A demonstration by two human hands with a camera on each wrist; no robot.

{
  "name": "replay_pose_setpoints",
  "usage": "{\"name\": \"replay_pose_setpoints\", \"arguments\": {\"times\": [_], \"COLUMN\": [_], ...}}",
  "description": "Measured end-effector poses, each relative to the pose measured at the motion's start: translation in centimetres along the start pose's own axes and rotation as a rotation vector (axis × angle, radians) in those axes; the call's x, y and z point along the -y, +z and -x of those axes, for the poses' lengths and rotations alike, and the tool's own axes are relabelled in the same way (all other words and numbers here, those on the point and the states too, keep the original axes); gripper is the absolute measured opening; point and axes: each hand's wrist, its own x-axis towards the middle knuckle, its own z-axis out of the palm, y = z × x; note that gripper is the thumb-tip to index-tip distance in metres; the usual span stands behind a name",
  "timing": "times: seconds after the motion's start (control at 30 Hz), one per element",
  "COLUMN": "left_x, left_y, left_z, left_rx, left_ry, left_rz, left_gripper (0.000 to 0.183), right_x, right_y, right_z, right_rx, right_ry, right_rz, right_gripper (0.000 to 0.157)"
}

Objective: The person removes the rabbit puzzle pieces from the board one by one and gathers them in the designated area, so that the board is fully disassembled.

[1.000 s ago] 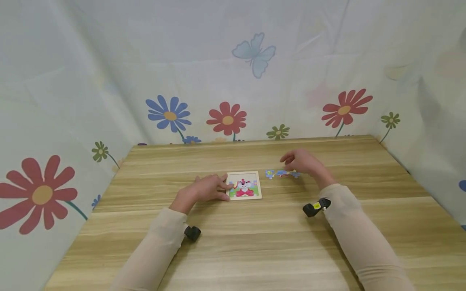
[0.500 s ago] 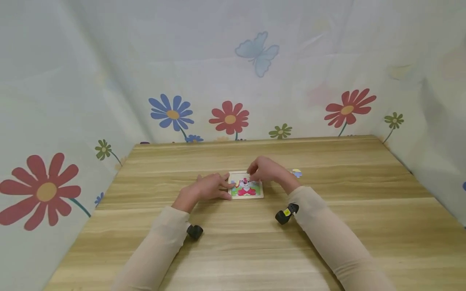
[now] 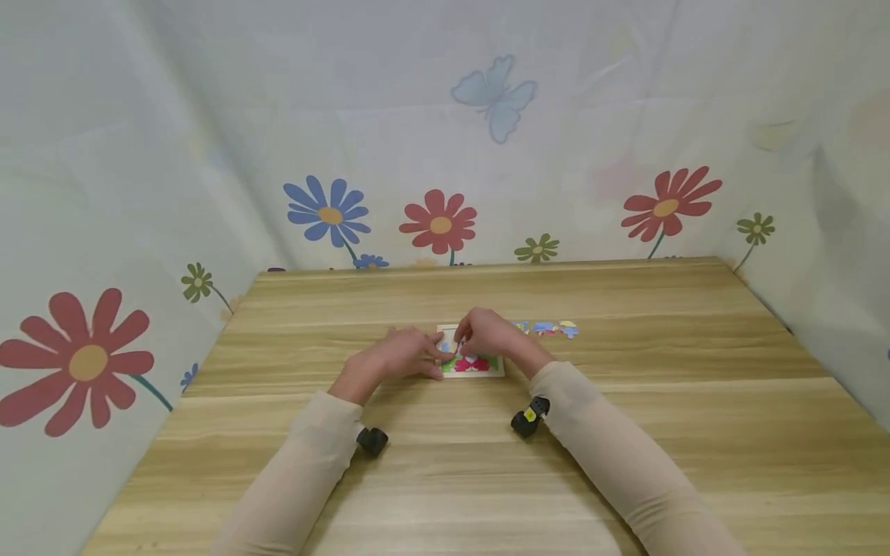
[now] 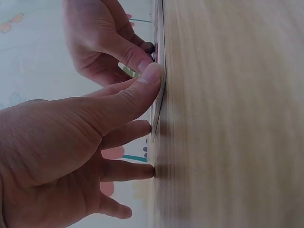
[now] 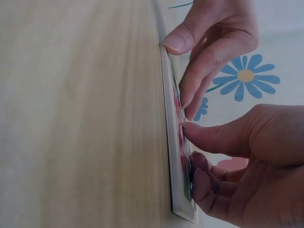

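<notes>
A small square picture puzzle in a pale wooden frame (image 3: pixel 487 374) lies flat on the table, with red, white and green artwork. My left hand (image 3: pixel 406 354) rests at its left side, thumb and forefinger touching the frame and its pieces, the other fingers spread on the wood in the left wrist view. My right hand (image 3: pixel 490 333) reaches over the puzzle, fingers curled down. In the right wrist view its thumb and fingertips pinch at a puzzle piece (image 5: pixel 186 142) low against the board; the piece's outline is mostly hidden by the fingers.
Several loose puzzle pieces (image 3: pixel 545 328) lie in a row right of the frame. The wood-grain table (image 3: pixel 445 463) extends around the puzzle. A flowered curtain (image 3: pixel 556 154) hangs behind the far edge. A black camera (image 3: pixel 372 442) sits on each wrist.
My right hand has moved left from above the loose pieces to the middle of the puzzle, uncovering the row of pieces. The left hand has stayed at the frame's left side.
</notes>
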Motion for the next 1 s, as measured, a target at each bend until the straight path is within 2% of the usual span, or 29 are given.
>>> {"name": "replay_pose_setpoints", "arguments": {"times": [0.27, 0.5, 0.7, 1.0], "left_x": [0.15, 0.24, 0.09, 0.11], "left_y": [-0.07, -0.01, -0.09, -0.04], "left_z": [0.29, 0.29, 0.41, 0.41], "left_rx": [0.006, 0.025, 0.024, 0.028], "left_ry": [-0.012, 0.000, 0.015, 0.024], "left_rz": [0.060, 0.045, 0.030, 0.045], "left_gripper": [0.039, 0.039, 0.040, 0.039], "right_x": [0.53, 0.56, 0.67, 0.45], "right_y": [0.21, 0.23, 0.25, 0.35], "right_z": [-0.10, -0.07, -0.16, -0.19], "right_rx": [-0.008, -0.018, -0.025, -0.045], "right_ry": [-0.026, -0.024, 0.000, -0.025], "right_rz": [0.046, 0.065, 0.039, 0.016], "right_gripper": [0.021, 0.019, 0.015, 0.017]}}
